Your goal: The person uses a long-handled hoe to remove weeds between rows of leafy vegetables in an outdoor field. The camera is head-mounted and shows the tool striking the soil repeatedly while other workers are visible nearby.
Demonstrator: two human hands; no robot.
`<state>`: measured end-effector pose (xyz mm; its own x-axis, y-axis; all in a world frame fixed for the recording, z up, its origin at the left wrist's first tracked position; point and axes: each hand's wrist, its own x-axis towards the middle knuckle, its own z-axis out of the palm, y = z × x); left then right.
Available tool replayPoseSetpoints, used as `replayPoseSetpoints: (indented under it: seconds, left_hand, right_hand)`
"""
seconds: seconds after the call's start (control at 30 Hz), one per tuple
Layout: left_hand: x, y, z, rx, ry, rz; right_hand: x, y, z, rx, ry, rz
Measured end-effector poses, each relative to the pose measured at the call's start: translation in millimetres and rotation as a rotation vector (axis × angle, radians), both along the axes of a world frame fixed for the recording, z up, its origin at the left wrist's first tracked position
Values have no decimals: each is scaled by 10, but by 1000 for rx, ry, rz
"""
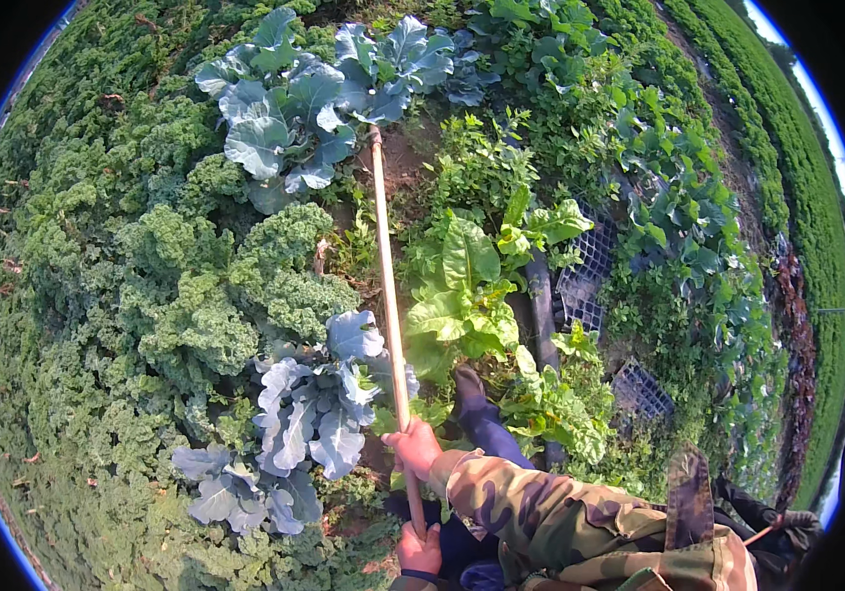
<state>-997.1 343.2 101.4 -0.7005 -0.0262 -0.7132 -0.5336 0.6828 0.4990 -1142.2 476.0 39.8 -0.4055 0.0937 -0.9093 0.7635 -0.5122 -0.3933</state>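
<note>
My right hand (418, 449), in a camouflage sleeve, grips the lower part of a long wooden tool handle (387, 273). My left hand (419, 550) is closed round the same handle near its butt end, at the bottom of the view. The handle runs up and slightly left to a dark collar (374, 138) beside bluish broad-leaved brassica plants (278, 103); leaves hide the tool's head. More bluish brassicas (311, 414) grow just left of the handle. A light green, broad-leaved plant (463, 295) stands to its right, near my shoe (469, 383).
Dense curly kale (186, 295) fills the left side. On the right lie black plastic cell trays (585, 270) and a dark tube or strip (543, 318) among weeds. Bare soil (401, 159) shows near the tool's far end. Crop rows (784, 148) curve along the right edge.
</note>
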Motion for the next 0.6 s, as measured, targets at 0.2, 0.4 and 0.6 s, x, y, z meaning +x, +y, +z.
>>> replayPoseSetpoints:
  seconds: [0.2, 0.4, 0.6]
  left_hand:
    - [-407, 532, -157, 98, -67, -95]
    - [-925, 1164, -368, 132, 0, -220]
    - [-1613, 1581, -678, 172, 212, -201]
  right_hand:
    - [-290, 652, -6, 233, 53, -31]
    - [-632, 1356, -199, 341, 119, -42]
    - [-1336, 1856, -619, 201, 241, -146]
